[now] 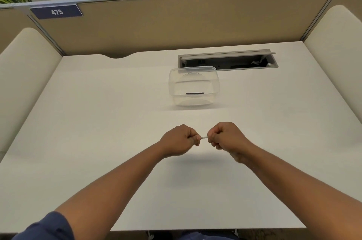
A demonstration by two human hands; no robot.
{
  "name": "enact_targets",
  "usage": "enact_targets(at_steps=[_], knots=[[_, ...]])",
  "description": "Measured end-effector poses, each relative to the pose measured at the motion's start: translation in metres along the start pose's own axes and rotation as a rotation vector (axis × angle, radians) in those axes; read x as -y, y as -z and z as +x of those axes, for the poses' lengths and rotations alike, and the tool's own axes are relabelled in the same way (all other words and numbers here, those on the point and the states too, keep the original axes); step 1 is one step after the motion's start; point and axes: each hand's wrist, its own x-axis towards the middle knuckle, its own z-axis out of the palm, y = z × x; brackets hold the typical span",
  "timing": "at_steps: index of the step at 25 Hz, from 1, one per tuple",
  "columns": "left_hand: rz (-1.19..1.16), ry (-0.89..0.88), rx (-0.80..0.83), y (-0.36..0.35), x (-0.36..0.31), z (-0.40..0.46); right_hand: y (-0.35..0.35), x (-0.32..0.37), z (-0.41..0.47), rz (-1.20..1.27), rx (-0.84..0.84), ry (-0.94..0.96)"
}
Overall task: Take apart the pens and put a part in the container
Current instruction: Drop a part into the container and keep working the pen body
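Note:
A pen point(204, 137) is held level above the white desk, only a short pale stretch of it showing between my fists. My left hand point(179, 139) is closed around its left end and my right hand point(225, 135) around its right end; the rest of the pen is hidden inside both fists. Farther back stands a clear plastic container point(193, 70), lidless, with a thin dark pen part point(195, 93) lying on its bottom.
The white desk point(98, 122) is fenced by tan partition panels at the back and cream side panels. An open cable tray point(227, 61) is sunk into the desk right behind the container. The desk's front edge runs near my elbows.

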Motion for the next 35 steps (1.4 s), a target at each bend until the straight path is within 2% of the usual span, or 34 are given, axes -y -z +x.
enact_targets(at_steps=[1,3,5,6,7,9,12,15,17,18,20,22,24,25,27,30,33,35], knots=[[0.191,-0.029,-0.071,-0.004,-0.002,-0.001,0.003,0.002,0.004,0.106,0.049,-0.154],[0.499,-0.149,-0.2,-0.01,-0.001,-0.004,0.009,0.005,0.006,0.229,0.125,-0.336],[0.603,-0.25,-0.245,-0.014,0.003,-0.004,0.01,0.003,0.004,0.261,0.157,-0.36],[0.59,-0.228,-0.24,-0.014,0.003,-0.004,0.009,0.001,0.004,0.254,0.153,-0.305],[0.519,-0.161,-0.21,-0.012,0.003,-0.001,0.007,-0.003,0.005,0.221,0.131,-0.203],[0.223,-0.026,-0.072,-0.005,0.004,0.004,0.007,-0.009,0.005,0.077,0.073,0.068],[-0.233,0.016,0.115,0.008,0.008,0.004,0.011,-0.015,0.003,-0.208,0.019,0.428],[-0.4,0.057,0.31,0.019,0.009,0.003,0.017,-0.015,0.003,-0.636,-0.063,0.92],[-0.433,0.071,0.376,0.023,0.009,0.004,0.019,-0.012,0.004,-0.844,-0.108,1.085],[-0.42,0.067,0.355,0.024,0.008,0.004,0.018,-0.01,0.002,-0.872,-0.128,1.073],[-0.338,0.041,0.238,0.021,0.005,0.004,0.01,-0.006,-0.003,-0.801,-0.149,0.881],[-0.122,0.005,0.112,0.014,0.002,0.003,0.001,-0.006,-0.005,-0.659,-0.09,0.529],[0.201,-0.009,0.007,0.005,-0.003,0.004,0.003,-0.001,-0.003,-0.422,0.003,0.158],[0.293,-0.009,-0.032,0.003,-0.005,0.005,0.006,0.003,-0.001,-0.331,0.035,0.045],[0.283,-0.012,-0.036,0.005,-0.007,0.007,0.011,0.008,0.001,-0.321,0.057,0.022],[0.219,-0.034,0.038,0.011,-0.003,0.008,0.013,0.009,0.001,-0.39,0.07,0.116],[0.293,-0.074,0.073,0.012,0.009,0.009,0.017,-0.004,0.004,-0.412,0.01,0.142],[0.331,-0.077,0.03,0.013,0.022,0.01,0.025,-0.012,0.011,-0.388,-0.037,0.133]])
